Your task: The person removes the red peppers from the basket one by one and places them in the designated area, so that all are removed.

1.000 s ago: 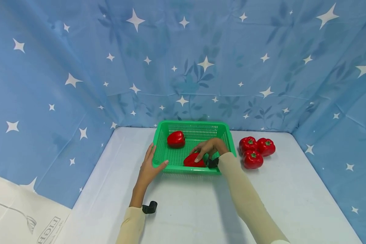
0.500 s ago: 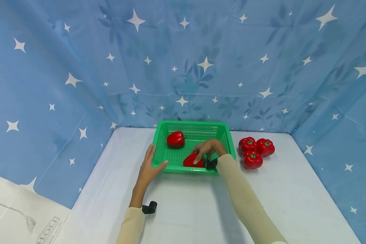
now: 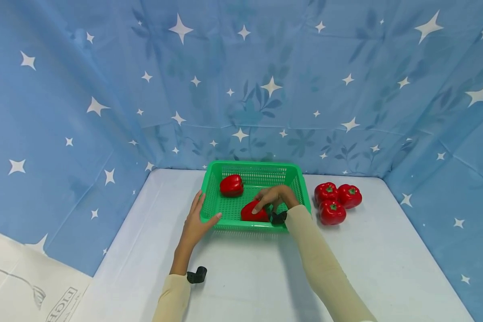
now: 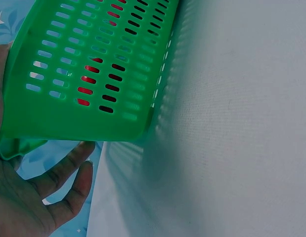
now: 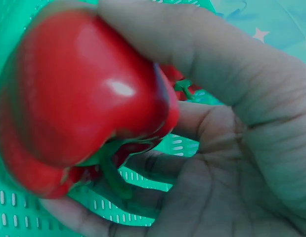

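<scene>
A green slotted plastic basket (image 3: pixel 261 225) stands at the far side of the table. Inside its near right part, my right hand (image 3: pixel 274 197) grips a red bell pepper (image 3: pixel 251 213) between thumb and fingers. The right wrist view shows this bell pepper (image 5: pixel 83 94) close up, its green stem (image 5: pixel 113 175) pointing towards the palm. A second red bell pepper (image 3: pixel 231 185) lies at the basket's back left. My left hand (image 3: pixel 194 227) is at the basket's left side, fingers extended along the outside and thumb spread near the front corner. In the left wrist view, two fingers (image 4: pixel 73 195) reach past the basket's edge.
To the right of the basket, three red bell peppers (image 3: pixel 332 212) sit grouped on the white-covered table (image 3: pixel 241 277). A blue curtain (image 3: pixel 209 58) with white stars rises behind and at both sides. A pale printed sheet (image 3: pixel 20 277) lies at the lower left.
My right hand and the bell pepper it holds have shifted slightly left inside the basket, the thumb moving a little up the pepper. The left hand stays at the basket's side.
</scene>
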### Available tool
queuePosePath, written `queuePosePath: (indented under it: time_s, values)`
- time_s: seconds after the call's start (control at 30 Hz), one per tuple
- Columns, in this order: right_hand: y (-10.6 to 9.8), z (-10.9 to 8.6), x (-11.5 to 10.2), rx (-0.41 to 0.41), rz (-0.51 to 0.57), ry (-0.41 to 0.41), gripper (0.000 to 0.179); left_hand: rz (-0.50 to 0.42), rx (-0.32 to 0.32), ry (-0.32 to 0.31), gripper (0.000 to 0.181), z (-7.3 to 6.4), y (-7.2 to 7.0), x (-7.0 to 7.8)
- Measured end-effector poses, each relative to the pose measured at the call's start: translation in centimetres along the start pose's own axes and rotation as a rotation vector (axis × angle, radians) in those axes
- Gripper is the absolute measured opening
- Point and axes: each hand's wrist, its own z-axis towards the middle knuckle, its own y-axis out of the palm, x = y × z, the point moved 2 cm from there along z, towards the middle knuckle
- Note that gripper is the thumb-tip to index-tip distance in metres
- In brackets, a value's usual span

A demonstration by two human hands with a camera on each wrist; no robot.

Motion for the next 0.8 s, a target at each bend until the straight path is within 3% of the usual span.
queuePosePath:
  time_s: [0.43,0.8]
  values:
    - [-0.6,-1.1,-0.4,0.032,0.131,0.008,0.089,0.010,0.002,-0.001,0.093,0.0,0.0,0.2]
    - [-1.3,-1.9,-0.4,0.075,0.245,-0.120,0.079,0.006,-0.010,-0.002,0.093,0.1,-0.3,0.5]
